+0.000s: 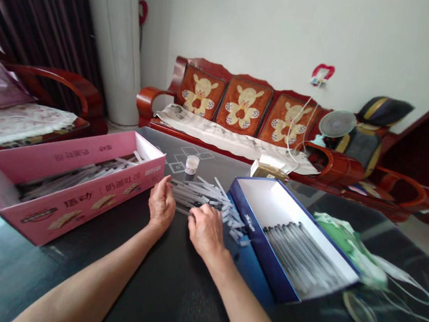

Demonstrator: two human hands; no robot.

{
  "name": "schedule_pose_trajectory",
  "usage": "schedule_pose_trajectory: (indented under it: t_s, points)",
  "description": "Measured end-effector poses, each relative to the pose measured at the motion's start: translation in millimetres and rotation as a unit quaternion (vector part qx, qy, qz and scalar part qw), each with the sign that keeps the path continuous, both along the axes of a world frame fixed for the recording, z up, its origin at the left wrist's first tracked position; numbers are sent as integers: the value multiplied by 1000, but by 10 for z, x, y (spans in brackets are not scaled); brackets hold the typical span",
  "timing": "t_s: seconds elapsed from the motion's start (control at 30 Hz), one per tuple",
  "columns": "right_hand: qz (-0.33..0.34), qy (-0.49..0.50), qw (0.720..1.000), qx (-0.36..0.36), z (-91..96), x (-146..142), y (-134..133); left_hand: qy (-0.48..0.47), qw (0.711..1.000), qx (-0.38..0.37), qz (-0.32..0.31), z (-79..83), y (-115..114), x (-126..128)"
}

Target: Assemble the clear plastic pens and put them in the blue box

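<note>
Reaching over loose pen refills (205, 193) on the table (167, 300), the right hand (205, 231) is curling at their edge, any grip unclear; the left hand (162, 204) is resting relaxed and empty-looking beside them, between the pink box (73, 212) and blue box (255, 243).

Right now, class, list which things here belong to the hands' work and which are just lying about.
At work: left hand, right hand, loose slim plastic tubes, pink cardboard box, blue-and-white box.
Lying about: small white jar, electric fan, newspaper, green plastic bag.
</note>
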State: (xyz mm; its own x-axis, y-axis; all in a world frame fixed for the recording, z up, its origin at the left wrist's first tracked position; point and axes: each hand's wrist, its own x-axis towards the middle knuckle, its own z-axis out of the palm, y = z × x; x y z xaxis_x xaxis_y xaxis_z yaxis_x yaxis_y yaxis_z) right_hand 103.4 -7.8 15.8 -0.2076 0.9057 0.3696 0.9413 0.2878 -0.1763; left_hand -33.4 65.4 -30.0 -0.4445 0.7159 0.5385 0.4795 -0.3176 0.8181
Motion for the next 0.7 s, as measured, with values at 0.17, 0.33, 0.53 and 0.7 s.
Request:
schedule_pose_trajectory:
  t_s: [0.17, 0.33, 0.53, 0.7]
  points:
    - [-59, -40, 997, -38, -151, -243, 93, 5, 1000, -13, -6, 50, -44, 23]
    - [-104, 9, 994, -19, -19, 5, 42, 25, 996, -56, -57, 120, -151, 67]
    - [-87, 122, 988, 24, -22, 160, -149, -81, 959, -115, -245, 129, -204, 201]
    - [-45, 143, 988, 24, -94, 84, -240, -302, 885, -150, -320, 207, -208, 278]
